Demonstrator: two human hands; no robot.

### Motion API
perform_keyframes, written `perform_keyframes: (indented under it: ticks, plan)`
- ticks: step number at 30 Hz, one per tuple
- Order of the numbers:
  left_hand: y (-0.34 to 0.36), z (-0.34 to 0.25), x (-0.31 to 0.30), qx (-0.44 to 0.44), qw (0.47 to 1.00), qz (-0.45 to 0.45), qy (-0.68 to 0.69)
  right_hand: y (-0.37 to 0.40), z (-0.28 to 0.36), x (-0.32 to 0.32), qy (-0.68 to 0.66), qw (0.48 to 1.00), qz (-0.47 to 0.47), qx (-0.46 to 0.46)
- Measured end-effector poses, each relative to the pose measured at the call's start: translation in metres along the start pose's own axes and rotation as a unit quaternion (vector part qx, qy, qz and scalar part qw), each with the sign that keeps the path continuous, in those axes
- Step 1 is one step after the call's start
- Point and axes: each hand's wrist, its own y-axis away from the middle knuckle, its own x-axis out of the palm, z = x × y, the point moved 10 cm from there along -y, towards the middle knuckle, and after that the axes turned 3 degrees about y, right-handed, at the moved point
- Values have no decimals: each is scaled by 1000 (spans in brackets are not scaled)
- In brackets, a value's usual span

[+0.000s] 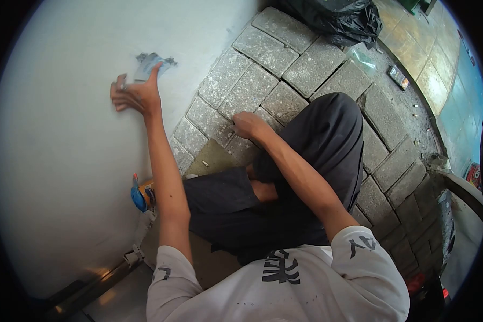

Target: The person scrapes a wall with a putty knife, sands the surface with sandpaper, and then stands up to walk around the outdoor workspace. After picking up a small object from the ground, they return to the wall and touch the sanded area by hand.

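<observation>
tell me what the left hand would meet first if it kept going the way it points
The torn grey patch on the white surface: the left hand stretches a finger up at it and seems to touch its lower edge, though depth is unclear.

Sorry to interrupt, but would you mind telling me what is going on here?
A person sits on the paving stones beside a white panel. Their left hand, fingers spread, presses at a ragged grey patch on that panel. Their right hand rests closed on the stones by their knee. An orange and blue container sits at the panel's foot.
</observation>
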Motion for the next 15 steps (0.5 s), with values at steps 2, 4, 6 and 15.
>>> perform_keyframes:
  ticks: [2, 4, 6, 15]
  plan:
    - [8, 4, 4, -21, 1000, -5, -7, 0, 1, 0, -8, 1000, 3, 3]
    - [13, 8, 9, -73, 997, 2, -1, -3, -2, -1, -5, 1000, 9, 2]
    - [12, -7, 19, -10, 1000, 13, 2, -1, 1, 0, 6, 1000, 3, -7]
    - [14, -34, 28, 136, 989, 49, -17, -2, -2, 3, -14, 1000, 13, 13]
